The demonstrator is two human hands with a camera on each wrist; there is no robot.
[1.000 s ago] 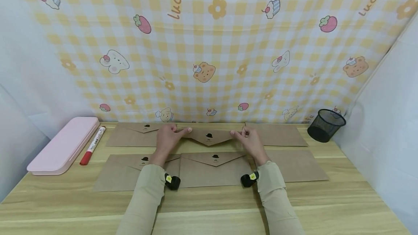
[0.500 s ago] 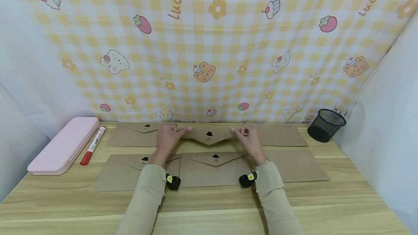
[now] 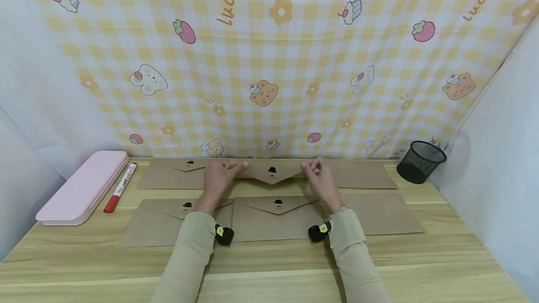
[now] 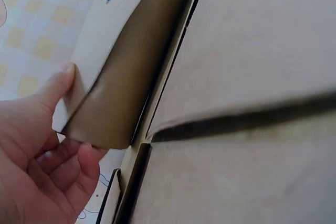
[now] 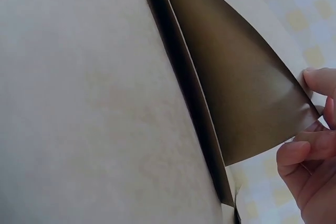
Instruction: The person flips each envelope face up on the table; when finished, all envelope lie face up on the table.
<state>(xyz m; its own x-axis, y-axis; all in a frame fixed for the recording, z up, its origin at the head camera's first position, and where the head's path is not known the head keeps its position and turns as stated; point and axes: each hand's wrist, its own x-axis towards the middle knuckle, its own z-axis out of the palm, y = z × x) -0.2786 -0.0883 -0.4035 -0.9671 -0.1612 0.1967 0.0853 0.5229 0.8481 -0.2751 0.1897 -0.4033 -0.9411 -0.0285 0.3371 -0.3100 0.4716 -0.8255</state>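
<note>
Both hands are on one envelope. Left hand point(image 3: 216, 181) pinches its left end, thumb on the outer face of the flap, other fingers curled in behind the edge. Right hand point(image 3: 323, 182) pinches the right end the same way, thumb on the flap side. Held piece: brown kraft-paper envelope with pointed flap and black hat print point(image 3: 271, 172), middle of the back row, flap tip toward the person. Flap and the shaded brown paper below it show in both wrist views. Can't tell from these angles whether its lower edge touches the table.

Beside it in the back row: plain-looking brown right-hand envelope point(image 3: 366, 175), and brown hat-printed left-hand envelope point(image 3: 168, 179), partly behind the left hand in the head view.

Front row, three flat: brown hat-printed front-left envelope point(image 3: 153, 228), under the left forearm in view; brown hat-printed front-middle envelope point(image 3: 269, 228), just beside it; plain brown front-right envelope point(image 3: 391, 214), partly hidden by the right sleeve point(image 3: 347, 233).

All on a light wood-grain table point(image 3: 269, 284). Far left: flat pink case point(image 3: 84, 186), white marker with red cap point(image 3: 120, 188) just beside. Far right: black mesh cup point(image 3: 421, 162). Behind: yellow-and-white checked cloth point(image 3: 269, 55).
</note>
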